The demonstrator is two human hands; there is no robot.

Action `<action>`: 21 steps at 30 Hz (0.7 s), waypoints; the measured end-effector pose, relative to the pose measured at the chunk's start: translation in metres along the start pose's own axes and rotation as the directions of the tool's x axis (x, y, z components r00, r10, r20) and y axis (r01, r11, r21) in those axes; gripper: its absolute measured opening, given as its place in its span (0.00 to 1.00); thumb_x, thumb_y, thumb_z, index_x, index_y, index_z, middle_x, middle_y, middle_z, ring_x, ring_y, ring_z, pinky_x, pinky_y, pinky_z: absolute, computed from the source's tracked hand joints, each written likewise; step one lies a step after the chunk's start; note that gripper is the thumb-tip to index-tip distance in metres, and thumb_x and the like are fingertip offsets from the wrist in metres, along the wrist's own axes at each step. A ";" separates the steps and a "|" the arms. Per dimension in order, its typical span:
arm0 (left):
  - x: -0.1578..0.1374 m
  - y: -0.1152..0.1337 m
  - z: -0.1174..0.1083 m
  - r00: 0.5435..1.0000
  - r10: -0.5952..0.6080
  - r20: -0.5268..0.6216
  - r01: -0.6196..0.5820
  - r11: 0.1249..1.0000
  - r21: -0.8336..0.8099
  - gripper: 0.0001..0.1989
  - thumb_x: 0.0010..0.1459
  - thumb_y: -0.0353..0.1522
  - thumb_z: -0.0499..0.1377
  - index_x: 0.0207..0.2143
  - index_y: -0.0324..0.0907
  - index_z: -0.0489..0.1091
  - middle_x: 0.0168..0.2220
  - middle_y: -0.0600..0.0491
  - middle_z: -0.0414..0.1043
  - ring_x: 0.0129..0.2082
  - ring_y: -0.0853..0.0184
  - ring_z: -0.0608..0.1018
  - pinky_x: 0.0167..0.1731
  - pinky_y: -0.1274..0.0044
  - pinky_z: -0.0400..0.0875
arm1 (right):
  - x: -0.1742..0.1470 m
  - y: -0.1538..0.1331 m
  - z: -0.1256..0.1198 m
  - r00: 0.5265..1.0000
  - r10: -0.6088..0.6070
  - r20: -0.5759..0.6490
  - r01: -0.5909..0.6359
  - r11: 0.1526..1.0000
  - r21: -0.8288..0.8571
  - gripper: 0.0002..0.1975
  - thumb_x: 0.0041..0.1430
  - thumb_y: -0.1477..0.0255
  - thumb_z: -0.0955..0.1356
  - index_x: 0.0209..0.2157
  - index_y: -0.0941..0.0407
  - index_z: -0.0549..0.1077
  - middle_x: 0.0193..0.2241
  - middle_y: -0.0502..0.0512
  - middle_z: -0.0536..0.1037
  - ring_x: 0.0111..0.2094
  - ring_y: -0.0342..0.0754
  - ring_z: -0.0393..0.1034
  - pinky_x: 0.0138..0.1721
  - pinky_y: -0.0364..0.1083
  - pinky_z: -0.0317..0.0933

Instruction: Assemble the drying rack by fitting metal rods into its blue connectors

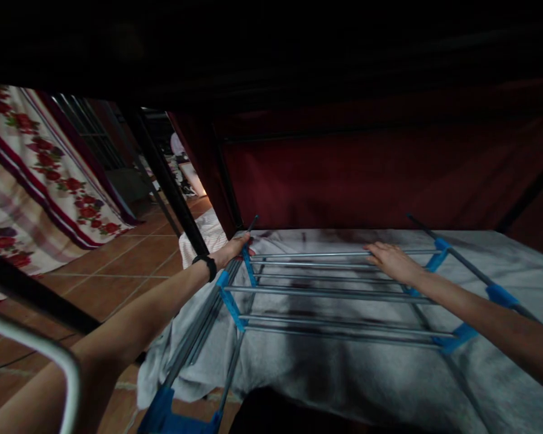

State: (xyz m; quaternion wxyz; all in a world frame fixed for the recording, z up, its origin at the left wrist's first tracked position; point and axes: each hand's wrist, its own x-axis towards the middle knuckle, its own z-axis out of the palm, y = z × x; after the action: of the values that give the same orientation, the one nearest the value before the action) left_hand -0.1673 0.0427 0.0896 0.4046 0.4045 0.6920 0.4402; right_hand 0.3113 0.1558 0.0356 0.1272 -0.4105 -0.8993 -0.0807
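A rack of thin grey metal tubes with blue plastic joints rests on a light grey blanket. My left hand, a black band on its wrist, is closed around the rack's far left corner by a blue joint. Its fingertips are partly hidden. Along the far cross tubes, right of their middle, my right hand has its fingers curled over a tube. Another blue joint is beyond that hand. Several loose-looking tubes run along the left side to a blue piece nearest me.
Dark red fabric walls off the back, and a dark surface hangs low overhead. Black frame poles stand at left. A white curved bar is close by at lower left. Beyond are a tiled floor and a flowered cloth.
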 end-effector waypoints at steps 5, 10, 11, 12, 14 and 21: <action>0.013 -0.008 -0.002 1.000 -0.031 0.004 0.031 0.999 -0.008 0.24 0.59 0.51 0.57 0.43 0.40 0.69 0.31 0.48 0.77 0.27 0.64 0.77 0.28 0.75 0.68 | 0.006 0.011 0.008 0.996 -0.080 0.038 0.078 0.996 0.044 0.16 0.68 0.68 0.56 0.38 0.54 0.73 0.35 0.60 0.75 0.38 0.54 0.72 0.43 0.51 0.63; 0.023 -0.014 -0.002 0.999 -0.044 0.002 0.044 0.999 -0.025 0.23 0.60 0.50 0.57 0.43 0.40 0.70 0.34 0.48 0.77 0.31 0.63 0.78 0.32 0.74 0.70 | 0.006 0.017 0.013 0.996 -0.093 -0.015 0.094 0.992 0.078 0.15 0.68 0.67 0.56 0.35 0.54 0.72 0.33 0.59 0.73 0.36 0.52 0.70 0.40 0.49 0.61; 0.023 -0.014 -0.002 0.999 -0.045 0.005 0.045 0.999 -0.022 0.23 0.60 0.50 0.57 0.43 0.40 0.71 0.35 0.48 0.77 0.32 0.63 0.78 0.32 0.74 0.70 | 0.005 0.017 0.013 0.995 -0.094 -0.025 0.096 0.992 0.083 0.15 0.68 0.68 0.56 0.35 0.54 0.71 0.33 0.59 0.73 0.36 0.52 0.69 0.40 0.49 0.60; 0.023 -0.014 -0.003 0.999 -0.043 0.007 0.043 0.999 -0.017 0.22 0.60 0.50 0.57 0.43 0.40 0.71 0.36 0.49 0.76 0.32 0.64 0.78 0.33 0.74 0.70 | 0.005 0.016 0.012 0.995 -0.095 -0.035 0.097 0.991 0.088 0.15 0.68 0.68 0.56 0.35 0.54 0.71 0.33 0.58 0.73 0.36 0.52 0.69 0.40 0.49 0.60; 0.023 -0.014 -0.003 0.999 -0.037 0.005 0.037 0.999 -0.008 0.21 0.60 0.49 0.57 0.42 0.40 0.72 0.36 0.50 0.76 0.32 0.64 0.78 0.34 0.74 0.70 | 0.004 0.015 0.012 0.995 -0.090 -0.050 0.095 0.991 0.096 0.15 0.68 0.67 0.56 0.35 0.54 0.71 0.32 0.58 0.72 0.35 0.52 0.68 0.39 0.49 0.59; 0.021 -0.010 -0.002 1.000 -0.022 0.011 0.022 1.000 0.007 0.20 0.61 0.48 0.56 0.43 0.41 0.70 0.40 0.50 0.75 0.33 0.65 0.78 0.33 0.75 0.69 | 0.003 0.014 0.011 0.994 -0.075 -0.085 0.087 0.986 0.142 0.15 0.68 0.66 0.57 0.34 0.54 0.71 0.31 0.57 0.72 0.34 0.51 0.68 0.39 0.49 0.59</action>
State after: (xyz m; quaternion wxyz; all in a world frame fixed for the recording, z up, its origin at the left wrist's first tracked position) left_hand -0.1783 0.0581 0.0768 0.4120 0.4008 0.6957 0.4309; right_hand 0.3184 0.1702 0.0262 0.1890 -0.3597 -0.9130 -0.0361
